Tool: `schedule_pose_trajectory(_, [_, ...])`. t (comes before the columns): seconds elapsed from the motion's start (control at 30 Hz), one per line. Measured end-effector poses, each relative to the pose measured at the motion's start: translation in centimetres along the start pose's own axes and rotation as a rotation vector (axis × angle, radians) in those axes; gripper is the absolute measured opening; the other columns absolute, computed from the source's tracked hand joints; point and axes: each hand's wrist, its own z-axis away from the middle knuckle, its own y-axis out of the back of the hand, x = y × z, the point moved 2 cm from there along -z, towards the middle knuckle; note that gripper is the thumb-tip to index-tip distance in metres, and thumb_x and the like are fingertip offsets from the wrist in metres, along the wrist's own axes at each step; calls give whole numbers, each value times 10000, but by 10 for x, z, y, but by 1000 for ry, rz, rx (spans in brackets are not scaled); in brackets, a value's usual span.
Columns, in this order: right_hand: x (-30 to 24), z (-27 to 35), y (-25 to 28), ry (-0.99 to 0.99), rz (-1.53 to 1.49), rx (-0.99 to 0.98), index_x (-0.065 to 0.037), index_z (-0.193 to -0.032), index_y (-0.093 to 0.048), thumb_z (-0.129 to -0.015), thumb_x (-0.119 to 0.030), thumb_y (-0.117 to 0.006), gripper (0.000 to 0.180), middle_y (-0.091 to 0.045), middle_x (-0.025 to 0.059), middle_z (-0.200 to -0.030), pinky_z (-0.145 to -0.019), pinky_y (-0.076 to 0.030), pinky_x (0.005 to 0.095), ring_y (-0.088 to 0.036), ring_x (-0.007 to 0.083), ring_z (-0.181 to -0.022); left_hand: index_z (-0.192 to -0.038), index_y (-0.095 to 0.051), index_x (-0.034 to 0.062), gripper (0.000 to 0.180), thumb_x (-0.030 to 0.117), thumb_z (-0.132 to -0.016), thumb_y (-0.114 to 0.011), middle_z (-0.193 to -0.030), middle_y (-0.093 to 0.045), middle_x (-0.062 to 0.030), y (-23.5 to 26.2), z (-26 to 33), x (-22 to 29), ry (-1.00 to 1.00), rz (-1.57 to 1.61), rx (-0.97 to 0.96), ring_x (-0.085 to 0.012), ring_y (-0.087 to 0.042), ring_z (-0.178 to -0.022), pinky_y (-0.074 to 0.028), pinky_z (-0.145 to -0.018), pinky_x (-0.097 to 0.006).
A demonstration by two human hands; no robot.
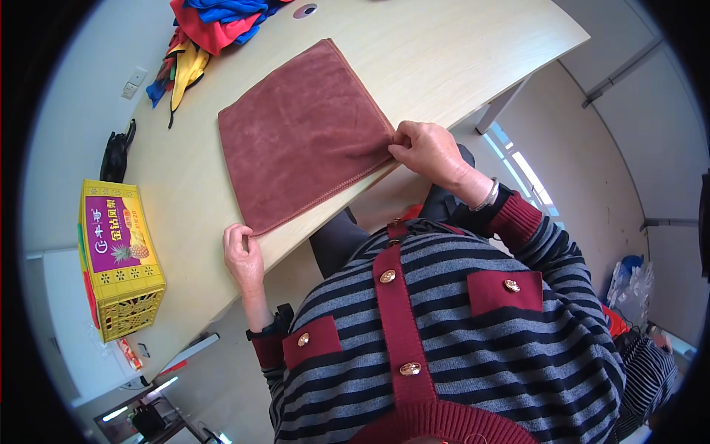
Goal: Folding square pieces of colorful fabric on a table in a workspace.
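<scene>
A reddish-brown square cloth [303, 133] with stitched edges lies spread flat on the light wood table. My left hand [242, 255] pinches its near left corner, at the table's front edge. At the near right corner, my right hand [430, 153] has its fingers closed on the cloth, and small creases run inward from there. The fingertips of both hands are partly hidden by the cloth and the knuckles.
A yellow plastic crate [129, 288] with a purple label stands on the left of the table [473, 44]. Behind it lies a black item [117, 154]. Crumpled blue, red and yellow cloths [214, 26] are heaped at the far left, near a round cable hole [305, 11].
</scene>
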Motion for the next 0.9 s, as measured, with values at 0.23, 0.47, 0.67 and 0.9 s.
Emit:
schedule_pose_trajectory(0.23, [9, -1, -4, 49, -95, -57, 7, -976, -709, -881, -248, -691, 273, -722, 147, -825, -692, -556, 350, -702, 263, -724, -867, -554, 27, 188, -124, -759, -582, -959, -592, -122, -1, 1, 0, -2, -11, 28, -300, -606, -957, -481, -875, -372])
schedule_pose_trajectory(0.47, [2, -6, -5, -123, -123, -102, -1, -910, -714, -854, -281, -684, 287, -716, 160, -801, -727, -553, 380, -697, 296, -754, -879, -552, 29, 194, -122, -763, -588, -960, -596, -126, -1, 4, 3, 1, -1, 37, -304, -607, -958, -481, -871, -379])
schedule_pose_trajectory(0.67, [2, -10, -2, -264, -247, -201, -8, -868, -716, -816, -269, -681, 268, -712, 171, -790, -739, -551, 398, -696, 323, -767, -891, -548, 28, 200, -122, -766, -590, -967, -599, -125, -2, 7, 2, -10, 0, 52, -311, -603, -956, -479, -865, -390])
schedule_pose_trajectory(0.9, [6, -6, -4, -175, -21, -81, 9, -867, -693, -830, -235, -702, 247, -681, 125, -718, -640, -530, 341, -649, 222, -651, -880, -544, 24, 196, -130, -761, -570, -968, -600, -127, 2, 6, 1, -31, -14, 42, -315, -597, -941, -479, -847, -401])
